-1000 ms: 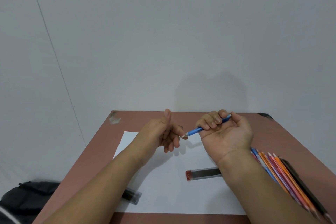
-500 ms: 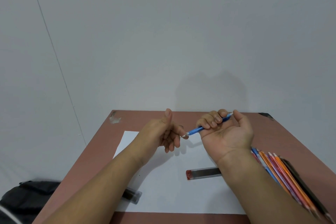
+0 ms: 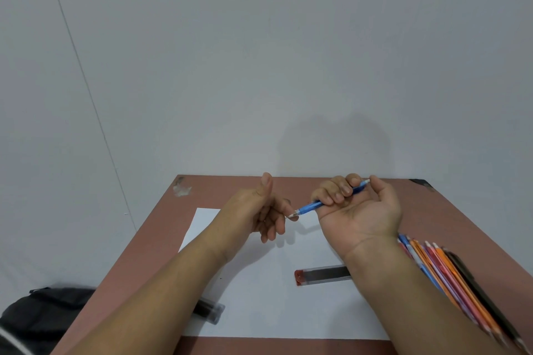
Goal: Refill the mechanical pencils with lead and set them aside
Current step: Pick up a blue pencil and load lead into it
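Observation:
My right hand [image 3: 360, 210] is turned palm up, its fingers curled round a blue mechanical pencil [image 3: 310, 207] held above the white paper [image 3: 274, 297]. The pencil's metal tip points left. My left hand [image 3: 259, 210] is beside it with the thumb raised, and its index fingertip touches the pencil tip; the other fingers hang loosely curled. Whether a lead sits between finger and tip is too small to tell. A lead case with a red cap [image 3: 323, 275] lies on the paper, partly under my right forearm. A second, dark lead case [image 3: 210, 310] lies near my left forearm.
Several coloured mechanical pencils [image 3: 450, 277] lie side by side on the brown table [image 3: 461, 225], right of the paper and partly under my right arm. A black bag [image 3: 37, 317] sits on the floor at the left. A grey wall stands right behind the table.

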Motion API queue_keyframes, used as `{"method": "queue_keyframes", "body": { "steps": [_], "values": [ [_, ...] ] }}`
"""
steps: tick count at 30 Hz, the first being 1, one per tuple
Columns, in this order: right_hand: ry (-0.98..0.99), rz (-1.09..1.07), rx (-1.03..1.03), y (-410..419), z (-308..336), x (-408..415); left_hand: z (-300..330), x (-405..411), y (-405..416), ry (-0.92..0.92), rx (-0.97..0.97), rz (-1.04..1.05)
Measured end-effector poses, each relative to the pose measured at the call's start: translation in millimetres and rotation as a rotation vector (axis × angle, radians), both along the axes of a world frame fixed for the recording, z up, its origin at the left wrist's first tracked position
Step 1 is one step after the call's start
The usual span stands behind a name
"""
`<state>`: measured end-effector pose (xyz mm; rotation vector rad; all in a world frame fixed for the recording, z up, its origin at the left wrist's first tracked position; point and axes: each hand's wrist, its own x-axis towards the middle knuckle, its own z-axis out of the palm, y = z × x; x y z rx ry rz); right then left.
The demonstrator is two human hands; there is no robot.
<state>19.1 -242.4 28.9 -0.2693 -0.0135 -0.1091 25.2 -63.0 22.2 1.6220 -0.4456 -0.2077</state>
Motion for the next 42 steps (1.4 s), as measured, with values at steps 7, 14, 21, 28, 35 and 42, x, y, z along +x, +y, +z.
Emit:
{"method": "queue_keyframes", "body": {
  "steps": [7,14,21,28,35,42],
  "values": [
    [0.002,-0.002,-0.005,-0.3,-0.1,0.7,0.3,0.0,0.5,-0.005,0.016,-0.009],
    [0.003,-0.007,-0.011,0.0,0.1,-0.6,0.3,-0.4,-0.6,-0.009,0.031,-0.016],
    [0.006,0.002,-0.008,0.8,0.5,-0.5,1.3,-0.4,-1.5,0.004,0.013,-0.018],
    [0.003,0.003,-0.013,1.8,0.3,0.5,0.5,-0.5,-1.1,0.002,-0.007,-0.023],
    [0.007,0.003,-0.012,1.2,-0.8,0.4,0.2,-0.4,-0.6,0.000,-0.016,-0.033],
    [0.005,-0.002,-0.010,0.6,-1.6,1.6,-0.7,0.4,0.0,-0.007,-0.007,-0.036]
  ]
}}
